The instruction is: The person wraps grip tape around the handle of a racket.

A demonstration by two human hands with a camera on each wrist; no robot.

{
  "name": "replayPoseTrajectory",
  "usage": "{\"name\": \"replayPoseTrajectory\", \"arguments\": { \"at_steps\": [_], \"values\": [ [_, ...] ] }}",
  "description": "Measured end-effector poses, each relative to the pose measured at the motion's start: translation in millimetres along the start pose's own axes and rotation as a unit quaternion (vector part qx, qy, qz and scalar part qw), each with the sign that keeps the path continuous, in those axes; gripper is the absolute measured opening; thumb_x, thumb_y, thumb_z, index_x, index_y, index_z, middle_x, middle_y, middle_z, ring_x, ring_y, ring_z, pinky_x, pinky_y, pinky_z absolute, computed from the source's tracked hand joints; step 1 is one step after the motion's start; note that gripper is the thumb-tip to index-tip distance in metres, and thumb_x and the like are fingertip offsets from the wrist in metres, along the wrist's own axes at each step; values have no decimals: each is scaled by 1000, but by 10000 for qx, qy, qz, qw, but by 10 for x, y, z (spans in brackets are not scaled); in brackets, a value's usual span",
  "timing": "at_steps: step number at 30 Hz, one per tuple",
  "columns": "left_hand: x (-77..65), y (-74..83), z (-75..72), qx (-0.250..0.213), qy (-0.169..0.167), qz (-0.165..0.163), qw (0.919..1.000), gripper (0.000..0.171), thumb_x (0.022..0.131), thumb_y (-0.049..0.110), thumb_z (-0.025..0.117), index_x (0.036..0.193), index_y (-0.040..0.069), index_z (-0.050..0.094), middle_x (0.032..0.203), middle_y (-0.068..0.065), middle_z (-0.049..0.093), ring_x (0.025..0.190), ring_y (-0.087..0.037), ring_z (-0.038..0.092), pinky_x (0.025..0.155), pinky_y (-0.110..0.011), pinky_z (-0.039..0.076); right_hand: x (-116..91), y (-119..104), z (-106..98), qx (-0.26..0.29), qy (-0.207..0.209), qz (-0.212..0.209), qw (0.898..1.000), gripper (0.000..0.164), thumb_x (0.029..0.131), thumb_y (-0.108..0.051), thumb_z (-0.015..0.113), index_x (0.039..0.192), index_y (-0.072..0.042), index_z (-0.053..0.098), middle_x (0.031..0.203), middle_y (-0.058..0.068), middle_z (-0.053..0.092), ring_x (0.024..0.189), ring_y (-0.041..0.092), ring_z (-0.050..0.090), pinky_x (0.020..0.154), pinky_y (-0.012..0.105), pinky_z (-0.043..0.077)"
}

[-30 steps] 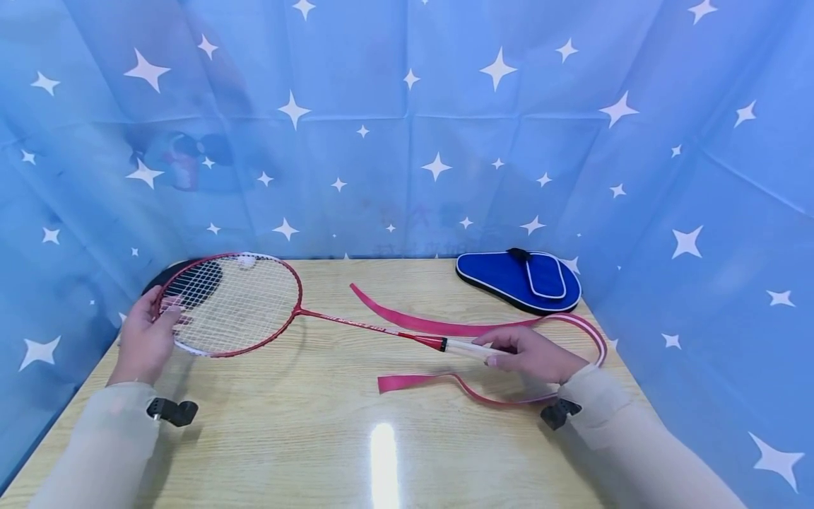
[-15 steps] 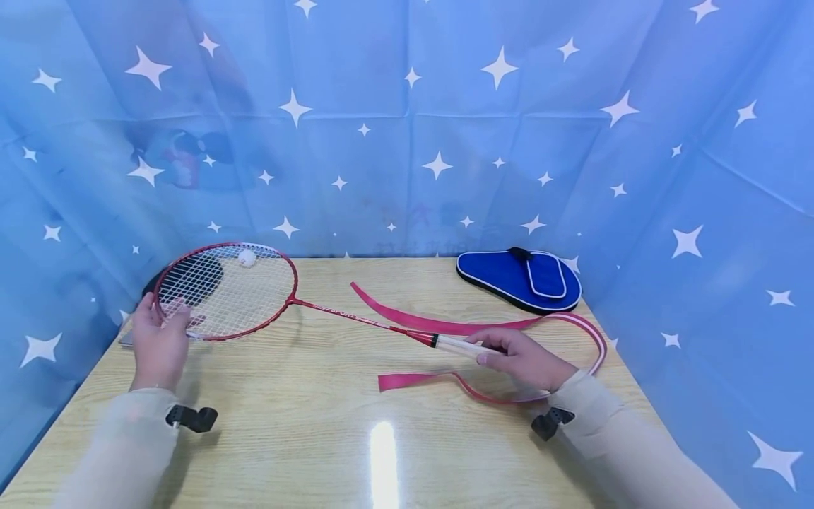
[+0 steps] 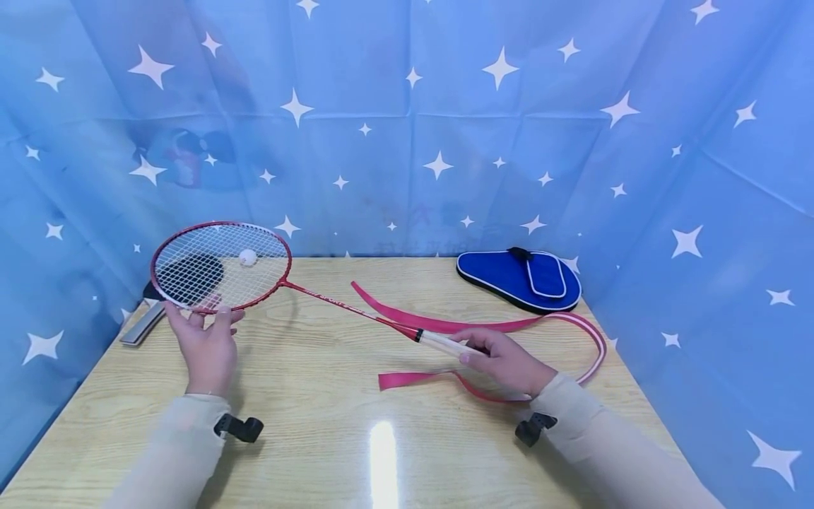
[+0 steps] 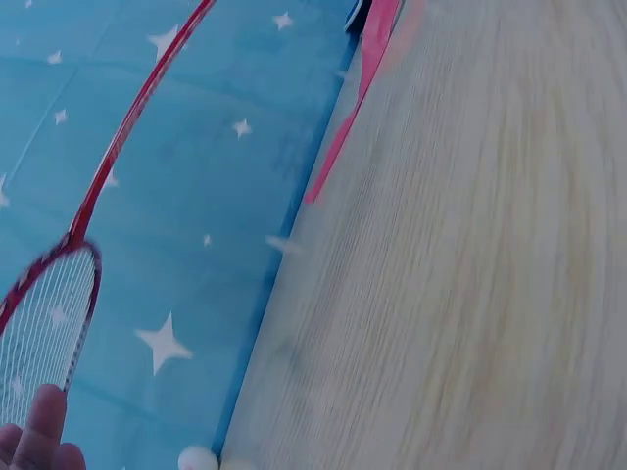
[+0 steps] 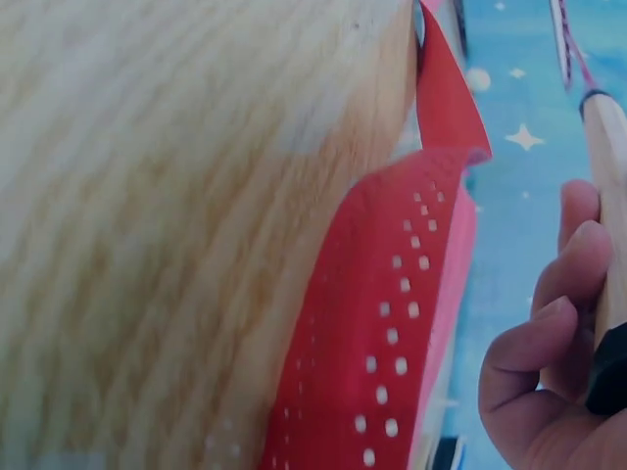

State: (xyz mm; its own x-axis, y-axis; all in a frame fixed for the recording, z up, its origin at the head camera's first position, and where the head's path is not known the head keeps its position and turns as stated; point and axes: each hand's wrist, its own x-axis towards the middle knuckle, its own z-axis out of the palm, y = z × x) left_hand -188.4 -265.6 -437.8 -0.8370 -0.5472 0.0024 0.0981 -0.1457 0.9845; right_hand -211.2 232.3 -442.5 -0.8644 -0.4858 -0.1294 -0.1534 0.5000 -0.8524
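A red and white badminton racket is held above the table, its strung head tilted up at the left. My right hand grips its pale handle; the right wrist view shows curled fingers beside the handle. At the lower rim of the head, my left hand touches the frame with spread, mostly straight fingers; some fingertips are behind the strings. A long pink-red perforated grip tape lies loosely curved on the table, near and partly under the right hand.
Behind the racket head lie a black table tennis bat with a grey handle and a small white ball. A blue bat case lies at the back right. Starry blue cloth hangs behind the wooden table.
The racket head has risen and tilted up, and the handle has shifted slightly left. My left hand has slid right along the lower rim, its fingers spreading. The bat's grey handle has come into view.
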Motion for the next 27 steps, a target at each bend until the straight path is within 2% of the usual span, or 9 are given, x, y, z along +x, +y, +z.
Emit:
{"name": "replayPoseTrajectory", "arguments": {
  "at_steps": [3,5,9,11,16,19,23,27],
  "values": [
    [-60,-15,90,-171,-35,31,9998,94,111,21,53,163,43,-21,170,-7,30,106,-10,71,88,-20,53,-1,-17,36,57,2,53,10000,36,102,-37,71,136,-28,65,120,5,65,108,30,56,93,40,48],
    [-89,-16,136,-256,29,31,9997,94,110,22,54,163,44,-20,165,-8,37,107,-11,72,87,-20,53,-9,-31,49,65,-20,103,9999,36,102,-38,71,135,-29,65,119,5,65,108,30,56,92,39,47],
    [-96,1,178,-492,355,35,9982,93,109,24,58,166,42,-13,144,-6,56,106,-13,73,87,-19,55,-10,-65,65,40,-150,209,9997,33,101,-38,72,134,-34,64,115,6,65,104,31,57,91,40,48],
    [-82,19,181,-625,518,29,9967,92,108,23,59,167,40,-10,134,-4,61,106,-13,73,87,-17,57,-10,-87,72,21,-239,229,9994,31,102,-35,71,132,-35,64,113,6,65,102,32,58,89,40,48],
    [-11,77,153,-931,668,-79,9934,91,108,18,59,167,40,-7,129,-3,61,107,-13,69,87,-16,58,13,-137,103,29,-432,195,9989,29,103,-29,70,131,-35,65,112,7,66,99,33,58,86,39,49],
    [43,122,130,-1017,675,-102,9925,90,108,17,58,167,41,-5,128,-3,60,108,-13,66,88,-17,58,32,-165,129,49,-595,118,9981,34,103,-29,71,135,-34,63,115,7,68,99,32,60,85,39,51],
    [126,168,96,-1147,724,-42,9907,89,108,15,58,168,39,-3,118,-2,61,105,-12,65,88,-18,59,55,-221,167,171,-891,-7,9959,42,103,-25,71,142,-36,59,117,14,67,93,37,63,80,38,55],
    [180,162,82,-1333,765,3,9881,87,108,13,57,168,36,-2,118,-2,64,104,-13,69,88,-20,59,82,-274,224,342,-994,-78,9944,43,104,-21,68,143,-37,58,116,20,64,86,41,62,72,34,56]
  ]
}}
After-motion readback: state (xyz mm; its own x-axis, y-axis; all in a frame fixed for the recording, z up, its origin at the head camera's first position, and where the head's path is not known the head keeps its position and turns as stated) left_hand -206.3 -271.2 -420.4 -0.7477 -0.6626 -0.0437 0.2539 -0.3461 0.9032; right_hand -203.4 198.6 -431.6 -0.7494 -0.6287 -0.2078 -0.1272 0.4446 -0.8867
